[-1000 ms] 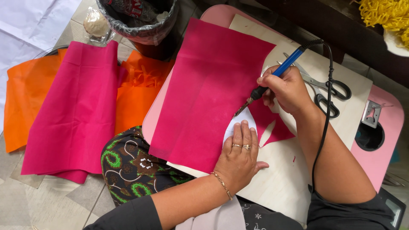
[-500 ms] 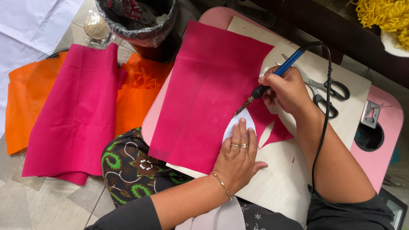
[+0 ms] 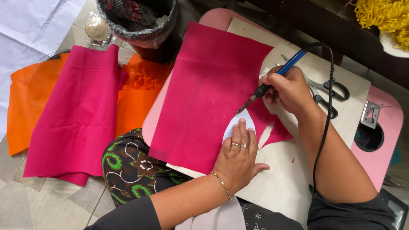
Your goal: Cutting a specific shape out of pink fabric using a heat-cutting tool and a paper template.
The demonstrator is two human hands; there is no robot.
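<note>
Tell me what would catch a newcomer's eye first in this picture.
The big magenta cloth spread on the pale board at centre stands out. The right hand holds a blue-handled corded hot tool with its tip at the cloth's edge, while the left hand presses a white template flat.

The right hand (image 3: 286,87) draws the blue-handled hot tool (image 3: 272,81) slightly up along the cut edge of the pink fabric (image 3: 204,93).

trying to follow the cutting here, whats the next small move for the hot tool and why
Probably draw the soldering iron tip a little further along the white template edge: the right hand has it on the pink fabric there, while the left hand pins the template.
</note>
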